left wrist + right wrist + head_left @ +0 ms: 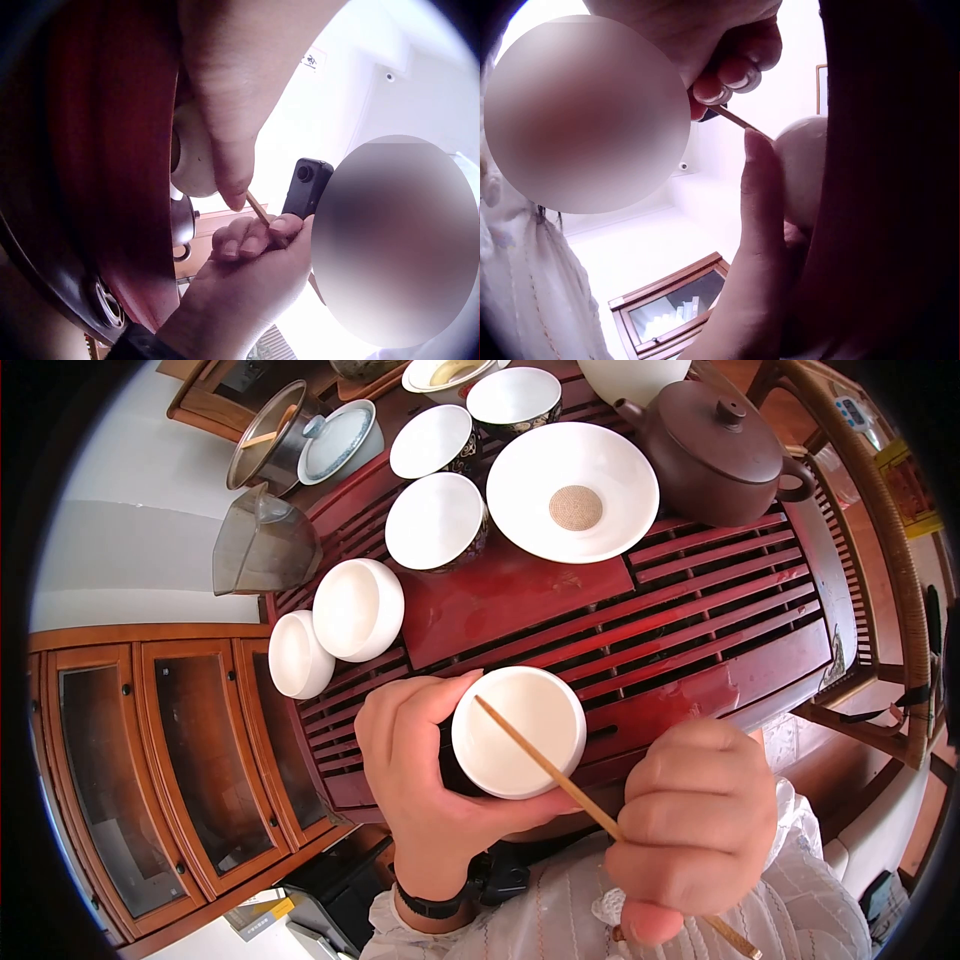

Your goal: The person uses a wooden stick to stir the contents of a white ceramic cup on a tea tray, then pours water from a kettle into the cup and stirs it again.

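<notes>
White and smooth, the small cup (530, 715) sits in the person's left hand (425, 780), its mouth facing up towards the wearer. From where I stand, thumb and fingers curl round its side, and the hold is over the near edge of the red slatted tea tray (520, 608). The right hand (695, 825) is closed round a slim wooden stick (588, 807), whose lower end pokes out below the fist.

What matters is the slant of that stick: its long axis runs from the far left, over the cup's mouth, down to the near right and the right fist. So the cup lies between the two hands, touching the left and apart from the right. The far tip is over the opening; whether it meets the inner wall, I can't tell.

Two more white cups (358, 610) stand side by side by the tray's left edge, beyond the left hand. Farther off, patterned cups (436, 523) with white insides line up beside a wide white bowl (570, 455), a tan disc (576, 508) at its bottom. Next to that, near the far right corner, squats a brown clay teapot (715, 465).
</notes>
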`<state>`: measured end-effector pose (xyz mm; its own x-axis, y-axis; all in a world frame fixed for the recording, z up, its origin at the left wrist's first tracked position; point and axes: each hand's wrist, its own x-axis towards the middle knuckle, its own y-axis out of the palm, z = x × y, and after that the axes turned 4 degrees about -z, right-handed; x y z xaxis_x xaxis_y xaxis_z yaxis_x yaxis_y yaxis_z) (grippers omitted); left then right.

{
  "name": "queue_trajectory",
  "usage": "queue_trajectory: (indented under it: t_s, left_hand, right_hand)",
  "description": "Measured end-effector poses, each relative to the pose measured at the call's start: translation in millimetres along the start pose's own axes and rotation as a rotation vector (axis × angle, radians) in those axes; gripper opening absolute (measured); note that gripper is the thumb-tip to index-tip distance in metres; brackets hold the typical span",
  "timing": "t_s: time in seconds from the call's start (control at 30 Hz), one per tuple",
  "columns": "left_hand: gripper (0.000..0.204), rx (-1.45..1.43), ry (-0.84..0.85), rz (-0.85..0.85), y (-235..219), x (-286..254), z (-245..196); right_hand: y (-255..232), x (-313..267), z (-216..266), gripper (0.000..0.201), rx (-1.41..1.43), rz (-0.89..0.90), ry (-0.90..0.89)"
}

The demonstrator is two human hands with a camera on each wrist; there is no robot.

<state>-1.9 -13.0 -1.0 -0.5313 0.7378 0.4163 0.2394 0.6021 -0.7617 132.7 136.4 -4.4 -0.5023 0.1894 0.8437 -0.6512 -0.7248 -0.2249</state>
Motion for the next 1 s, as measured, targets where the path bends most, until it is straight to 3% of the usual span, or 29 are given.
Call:
queue_trajectory:
  t_s: [0.47, 0.53, 0.67, 1.0]
  left_hand:
    - [0.094, 0.027, 0.021, -0.019, 3.5, -0.6, 3.2]
    - [0.093, 0.020, 0.040, -0.019, 3.2, -0.8, 4.7]
    - [0.093, 0.027, 0.032, -0.036, 3.8, -0.7, 2.7]
    - [0.087, -0.014, -0.001, 0.021, -1.1, 1.0, -1.9]
  right_hand:
    - [3.0, 0.1, 5.0, 0.044, -0.062, 0.001, 0.088]
    - [6.3, -3.2, 2.9, 0.043, -0.048, -0.065, -0.012]
    - [4.7, 0.2, 3.9, 0.043, -0.068, -0.025, 0.055]
    - [4.5, -2.5, 0.4, 0.044, -0.051, -0.026, -0.026]
